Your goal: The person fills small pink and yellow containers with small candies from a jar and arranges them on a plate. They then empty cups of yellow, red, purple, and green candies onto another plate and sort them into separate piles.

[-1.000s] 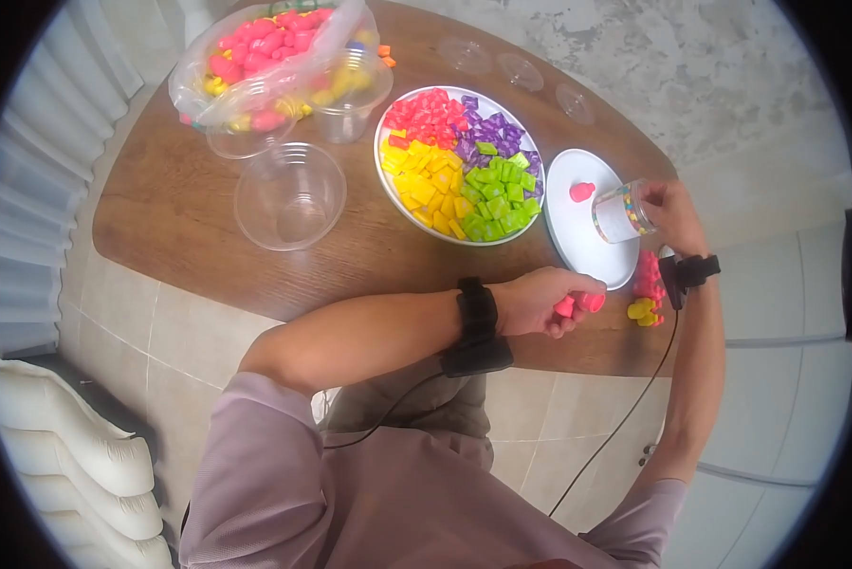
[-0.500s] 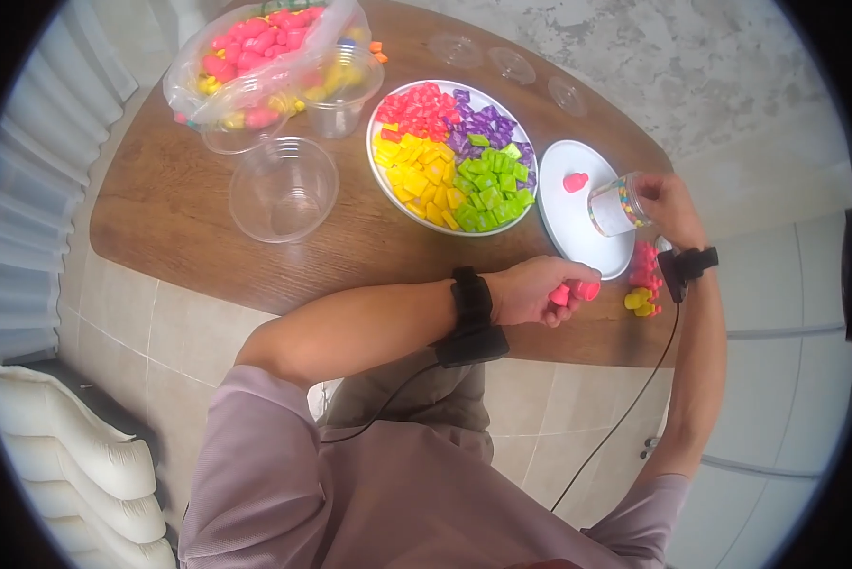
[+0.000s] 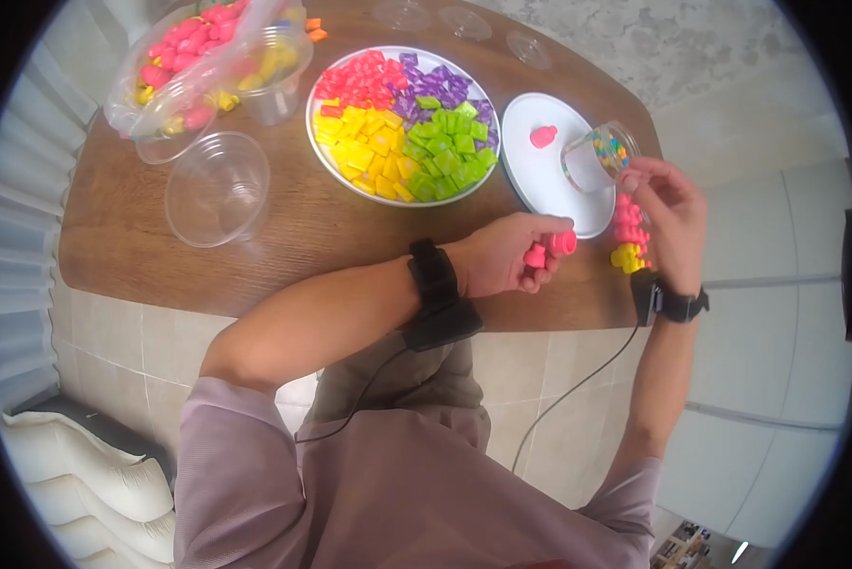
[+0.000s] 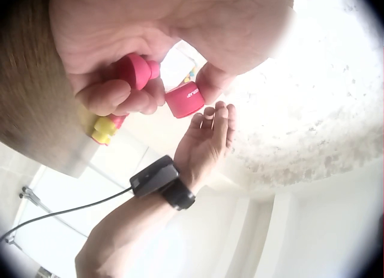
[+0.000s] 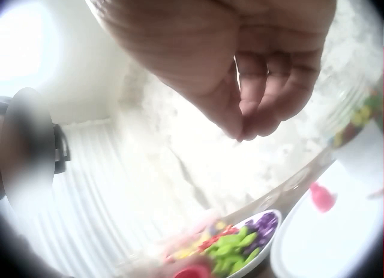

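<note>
My left hand (image 3: 506,251) is over the table's front edge, holding two pink pieces. Its thumb and a finger pinch a pink cap (image 4: 185,99) with white lettering; its curled fingers hold a pink knobbed piece (image 4: 137,72) against the palm. My right hand (image 3: 670,213) is in the air beside the clear jar (image 3: 592,163), fingers gently bent and thumb near the fingertips, with nothing seen in them. Colourful beads and a white label show in that jar, which is on the white plate (image 3: 549,194). A pink piece (image 3: 542,137) also lies on the plate.
A round plate (image 3: 317,161) bears wrapped sweets in red, purple, yellow and green. Left of it are clear cups (image 3: 217,190) and a bag (image 3: 193,43) of pink and yellow pieces. More pink and yellow pieces (image 3: 628,237) lie near the right hand. Clear lids (image 3: 466,22) lie at the back.
My right hand has let go of the jar's top and drawn back toward me. The left hand still holds the pink pieces. The head view has shifted, so the table sits further left.
</note>
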`<state>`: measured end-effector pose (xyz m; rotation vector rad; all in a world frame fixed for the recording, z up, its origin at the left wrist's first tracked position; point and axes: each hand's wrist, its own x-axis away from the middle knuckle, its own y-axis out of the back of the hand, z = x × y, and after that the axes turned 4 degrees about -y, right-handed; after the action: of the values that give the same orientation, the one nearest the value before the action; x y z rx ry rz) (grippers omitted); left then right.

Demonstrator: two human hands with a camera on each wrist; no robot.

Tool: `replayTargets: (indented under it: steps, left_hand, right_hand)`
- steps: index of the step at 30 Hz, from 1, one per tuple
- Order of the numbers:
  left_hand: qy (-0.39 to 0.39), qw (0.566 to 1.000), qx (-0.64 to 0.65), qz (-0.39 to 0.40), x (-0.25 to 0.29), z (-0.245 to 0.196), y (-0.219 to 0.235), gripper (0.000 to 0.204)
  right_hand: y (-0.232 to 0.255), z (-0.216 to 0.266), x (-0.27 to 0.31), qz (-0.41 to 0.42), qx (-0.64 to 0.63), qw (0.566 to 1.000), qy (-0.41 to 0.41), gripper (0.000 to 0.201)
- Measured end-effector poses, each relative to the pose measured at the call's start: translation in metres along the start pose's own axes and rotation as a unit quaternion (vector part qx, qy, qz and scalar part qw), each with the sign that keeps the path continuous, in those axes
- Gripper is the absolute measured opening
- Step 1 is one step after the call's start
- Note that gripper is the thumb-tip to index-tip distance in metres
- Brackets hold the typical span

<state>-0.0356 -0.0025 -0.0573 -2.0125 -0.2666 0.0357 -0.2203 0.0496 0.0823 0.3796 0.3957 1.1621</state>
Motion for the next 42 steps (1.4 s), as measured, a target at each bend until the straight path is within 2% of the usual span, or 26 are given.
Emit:
replayTargets:
  steps: [4, 7, 10, 13, 15, 16, 19, 20, 22, 23, 25, 29, 31, 32, 34, 35, 37, 38, 41, 42]
  left_hand:
    - [0.0, 1.0, 0.005, -0.01, 0.003, -0.003, -0.003, 0.03]
    - [-0.019, 1.0, -0.006, -0.003, 0.004, -0.003, -0.004, 0.03]
    - [-0.017, 1.0, 0.004, 0.001, 0.004, -0.003, -0.003, 0.031]
    - [-0.014, 1.0, 0.005, 0.011, 0.004, -0.004, 0.0, 0.031]
    - [-0.016, 1.0, 0.006, 0.009, 0.002, -0.002, 0.001, 0.032]
    - [-0.019, 1.0, 0.003, 0.007, 0.002, -0.002, 0.002, 0.032]
    - [-0.032, 0.999, -0.016, 0.022, 0.005, -0.003, -0.002, 0.034]
    - [-0.03, 0.999, -0.017, 0.02, 0.004, -0.002, -0.001, 0.034]
    - [-0.038, 0.998, -0.027, 0.029, 0.002, 0.0, 0.001, 0.035]
    - [-0.035, 0.999, -0.025, 0.029, 0.003, 0.0, 0.0, 0.035]
    - [-0.031, 0.999, -0.02, 0.037, 0.004, -0.001, 0.001, 0.038]
    - [-0.062, 0.998, -0.011, 0.009, 0.005, 0.004, 0.0, 0.033]
    - [-0.081, 0.995, -0.04, -0.046, 0.006, 0.007, -0.002, 0.025]
    - [-0.077, 0.995, -0.038, -0.047, 0.007, 0.008, -0.004, 0.025]
    - [-0.075, 0.987, -0.116, -0.086, 0.008, 0.008, -0.01, 0.021]
    - [-0.07, 0.987, -0.116, -0.086, 0.007, 0.011, -0.011, 0.021]
    - [-0.114, 0.965, -0.221, -0.079, 0.006, 0.015, -0.012, 0.022]
    - [-0.111, 0.966, -0.222, -0.078, 0.006, 0.015, -0.013, 0.022]
    - [-0.115, 0.958, -0.259, -0.032, 0.006, 0.017, -0.012, 0.024]
    - [-0.147, 0.944, -0.295, 0.005, 0.006, 0.02, -0.011, 0.025]
  right_hand:
    - [-0.016, -0.007, 0.042, 0.065, 0.011, 0.997, 0.038, 0.02]
    - [-0.027, -0.012, 0.054, 0.064, -0.024, 0.997, 0.029, 0.02]
    - [-0.029, -0.018, 0.058, 0.08, 0.029, 0.995, 0.048, 0.02]
    - [-0.03, -0.031, 0.061, 0.05, 0.029, 0.995, 0.081, 0.024]
    - [-0.033, -0.037, 0.066, 0.008, -0.051, 0.998, 0.025, 0.028]
    - [-0.037, -0.04, 0.069, 0.008, -0.051, 0.998, 0.024, 0.028]
    - [-0.051, -0.059, 0.076, 0.063, -0.096, 0.993, -0.01, 0.032]
    - [-0.055, -0.061, 0.078, 0.062, -0.098, 0.993, -0.01, 0.032]
    - [-0.063, -0.063, 0.083, 0.058, -0.203, 0.977, -0.028, 0.031]
    - [-0.063, -0.064, 0.085, 0.057, -0.204, 0.977, -0.031, 0.031]
    - [-0.063, -0.066, 0.089, -0.004, -0.17, 0.985, 0.037, 0.028]
    - [-0.056, -0.069, 0.109, -0.024, -0.082, 0.993, 0.084, 0.027]
    - [-0.058, -0.069, 0.118, -0.066, 0.052, 0.99, 0.117, 0.029]
    - [-0.059, -0.071, 0.121, -0.067, 0.051, 0.99, 0.112, 0.029]
    - [-0.063, -0.075, 0.127, -0.069, 0.149, 0.979, 0.119, 0.03]
    - [-0.064, -0.077, 0.129, -0.071, 0.149, 0.979, 0.115, 0.03]
    - [-0.067, -0.081, 0.131, -0.09, 0.145, 0.981, 0.088, 0.029]
    - [-0.068, -0.083, 0.131, -0.093, 0.145, 0.981, 0.085, 0.029]
    - [-0.072, -0.091, 0.13, -0.095, 0.13, 0.985, 0.053, 0.027]
    - [-0.073, -0.093, 0.129, -0.099, 0.112, 0.988, 0.047, 0.027]
